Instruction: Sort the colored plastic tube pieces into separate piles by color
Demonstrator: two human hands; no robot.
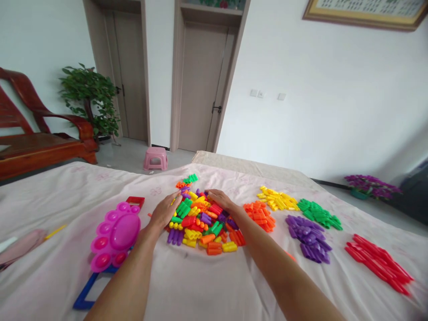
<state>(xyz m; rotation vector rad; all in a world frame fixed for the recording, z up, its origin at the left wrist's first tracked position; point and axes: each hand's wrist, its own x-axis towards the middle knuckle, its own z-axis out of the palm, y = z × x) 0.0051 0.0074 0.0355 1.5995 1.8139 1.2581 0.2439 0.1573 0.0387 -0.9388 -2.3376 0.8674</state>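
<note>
A mixed heap of colourful plastic pieces (200, 218) lies on the pale cloth between my hands. My left hand (166, 209) rests against the heap's left side, fingers stretched forward. At its far right side, my right hand (220, 199) touches the pieces with fingers extended and pointing left. Neither hand grips a piece that I can see. Sorted piles sit to the right: orange (260, 216), yellow (277, 199), green (320, 213), purple (309, 237) and long red pieces (379, 263).
Left of my left forearm lie a pink paw-shaped tray (125, 232), a blue frame (85, 292) and a red frame (135, 200). A yellow pencil (55, 232) is farther left. Beyond the cloth stand a pink stool (155, 158) and a wooden chair (43, 140).
</note>
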